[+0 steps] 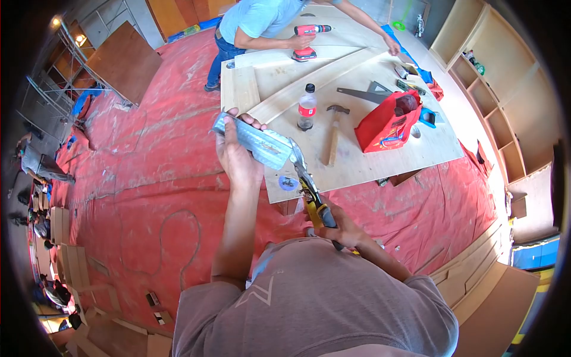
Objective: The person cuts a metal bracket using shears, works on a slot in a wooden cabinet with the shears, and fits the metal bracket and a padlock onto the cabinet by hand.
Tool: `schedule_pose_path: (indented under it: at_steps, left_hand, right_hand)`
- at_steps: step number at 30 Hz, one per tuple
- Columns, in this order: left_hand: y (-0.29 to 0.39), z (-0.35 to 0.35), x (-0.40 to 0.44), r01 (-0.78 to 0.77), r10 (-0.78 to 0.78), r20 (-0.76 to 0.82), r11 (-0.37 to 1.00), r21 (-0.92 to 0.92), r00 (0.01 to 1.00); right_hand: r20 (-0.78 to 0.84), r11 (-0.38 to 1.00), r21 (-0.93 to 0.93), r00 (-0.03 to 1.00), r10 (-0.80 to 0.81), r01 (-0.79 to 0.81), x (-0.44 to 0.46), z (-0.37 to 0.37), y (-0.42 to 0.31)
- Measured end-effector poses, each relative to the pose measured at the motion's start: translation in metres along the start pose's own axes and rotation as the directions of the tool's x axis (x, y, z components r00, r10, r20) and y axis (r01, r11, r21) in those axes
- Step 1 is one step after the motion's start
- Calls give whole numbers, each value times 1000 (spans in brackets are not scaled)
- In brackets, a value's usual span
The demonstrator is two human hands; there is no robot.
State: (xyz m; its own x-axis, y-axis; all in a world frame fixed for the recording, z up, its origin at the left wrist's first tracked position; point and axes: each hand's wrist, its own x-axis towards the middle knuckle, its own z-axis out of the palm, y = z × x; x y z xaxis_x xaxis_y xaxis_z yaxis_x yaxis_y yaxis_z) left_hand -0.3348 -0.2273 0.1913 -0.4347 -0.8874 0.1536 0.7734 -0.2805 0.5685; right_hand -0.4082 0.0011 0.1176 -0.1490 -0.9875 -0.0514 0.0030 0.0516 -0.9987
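While left hand (237,157) pinches metal channel (264,144), right hand (344,226) clasps snips (308,187).
Channel juts rightward from left hand.

Shiny metal strip (262,146), matt wooden tabletop (357,168)

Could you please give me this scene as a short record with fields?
Left hand: holds a silvery metal piece
Right hand: grips yellow-and-black snips by the handles
Snip blades: at the metal piece's end; exact contact unclear
Table: upright bottle, hammer, handsaw, red bag
Other person: one hand on a red drill
Floor: red sheeting
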Motion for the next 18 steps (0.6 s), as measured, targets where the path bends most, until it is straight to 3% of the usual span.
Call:
schedule_pose_path:
  at_steps: [2,6,9,12,15,18]
  left_hand:
    - [7,-8,6,52,-58,99,997,62,993]
    - [21,-9,11,56,-79,117,982,182,990]
    - [28,-4,13,112,-156,172,964,239,973]
    - [27,1,12,57,-119,252,969,242,960]
    - [24,2,9,-57,-38,318,958,283,947]
    - [24,4,6,-143,37,340,946,291,940]
  right_hand:
    - [-18,997,-78,1000,4,-5,-5,-6,4]
    - [-77,987,-136,995,70,-80,-17,-14,-5]
    - [134,994,33,986,97,-102,-25,-22,-17]
    - [239,999,-10,970,51,-51,-17,-20,-24]
    - [234,976,100,958,164,-192,-11,-16,-22]
    - [183,977,73,966,184,-200,-8,-10,-37]
